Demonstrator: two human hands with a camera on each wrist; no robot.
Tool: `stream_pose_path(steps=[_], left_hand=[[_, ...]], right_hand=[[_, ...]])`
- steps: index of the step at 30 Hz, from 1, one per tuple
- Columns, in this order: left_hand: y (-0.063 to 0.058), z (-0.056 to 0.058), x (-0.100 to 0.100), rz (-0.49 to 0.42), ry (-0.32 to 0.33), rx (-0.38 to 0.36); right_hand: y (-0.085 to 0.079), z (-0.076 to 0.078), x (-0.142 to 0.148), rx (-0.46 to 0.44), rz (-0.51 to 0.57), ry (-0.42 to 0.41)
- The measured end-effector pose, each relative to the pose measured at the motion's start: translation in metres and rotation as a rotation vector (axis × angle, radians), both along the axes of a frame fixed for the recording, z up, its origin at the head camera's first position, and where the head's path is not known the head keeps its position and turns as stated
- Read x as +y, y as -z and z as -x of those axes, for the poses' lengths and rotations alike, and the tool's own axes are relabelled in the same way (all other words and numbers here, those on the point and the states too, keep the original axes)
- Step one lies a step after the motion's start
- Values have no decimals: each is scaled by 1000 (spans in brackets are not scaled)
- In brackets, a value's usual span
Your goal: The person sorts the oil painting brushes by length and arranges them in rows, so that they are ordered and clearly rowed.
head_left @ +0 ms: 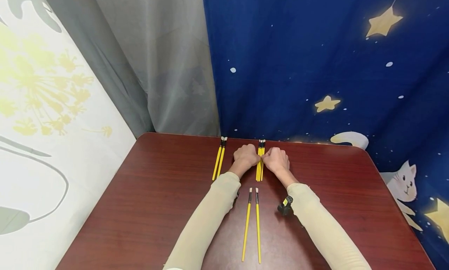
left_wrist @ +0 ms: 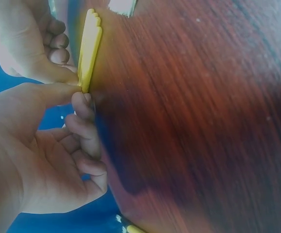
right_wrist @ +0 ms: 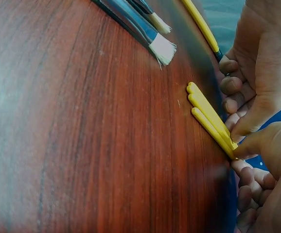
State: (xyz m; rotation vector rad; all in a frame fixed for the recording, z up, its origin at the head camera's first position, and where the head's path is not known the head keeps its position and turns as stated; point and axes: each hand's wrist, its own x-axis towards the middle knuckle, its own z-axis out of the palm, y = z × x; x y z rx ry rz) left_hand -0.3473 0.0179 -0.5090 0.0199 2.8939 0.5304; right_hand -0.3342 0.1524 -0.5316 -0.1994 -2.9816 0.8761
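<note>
A bundle of several yellow-handled paintbrushes lies near the table's far edge, bristles pointing away. My left hand pinches the bundle from its left side between thumb and index finger. From the other side my right hand pinches it too, the two thumbs nearly meeting. In the left wrist view the handle ends sit close together; the right wrist view shows these handles slightly fanned. The fingers cover the middle of the bundle.
Left of the bundle lie two more paintbrushes, side by side. Nearer to me are two separate paintbrushes, bristles also away. The dark red wooden table meets a blue curtain at its far edge.
</note>
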Motion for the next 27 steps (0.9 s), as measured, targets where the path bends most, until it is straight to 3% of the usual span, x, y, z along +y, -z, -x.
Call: stream_pose_path(steps=[14, 20, 27], left_hand=[[-1, -3, -2, -24, -6, 15], [1, 4, -25, -112, 5, 102], [-5, 17, -66, -227, -24, 275]], right_hand=[[1, -2, 6, 35, 4, -26], [4, 0, 15, 55, 10, -37], [2, 5, 34, 95, 37, -27]])
